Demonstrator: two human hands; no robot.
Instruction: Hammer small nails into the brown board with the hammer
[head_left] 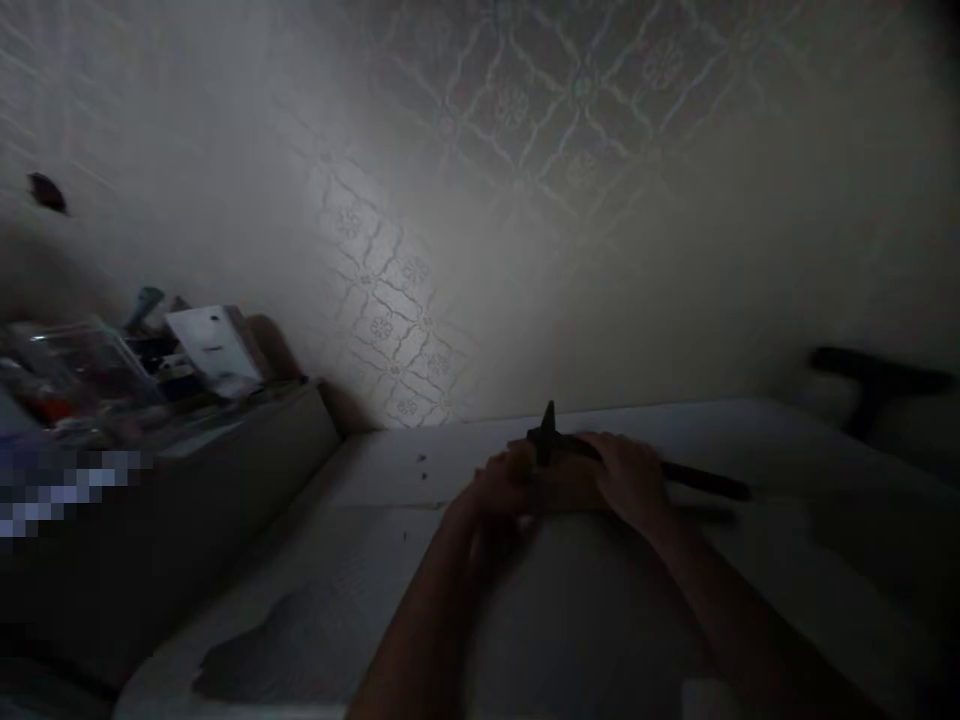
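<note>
In dim light, my right hand [630,478] is closed round the dark handle of a hammer [701,480]. The hammer's head points left, over the left end of a brown block that looks like wood [574,485]. At that end my left hand [504,492] has its fingers closed on the block, close beside the hammer head. Whether a nail is between those fingers is too dark to make out. To the left, several small dark bits, perhaps nails [422,458], lie on the white table [375,470].
A cabinet or shelf [247,450] at the left bears a clear plastic box [90,360], a white box [214,345] and other clutter. A patterned wall [525,250] rises behind the table. A dark T-shaped object [877,380] stands at the right. A grey patch [285,640] covers the near left tabletop.
</note>
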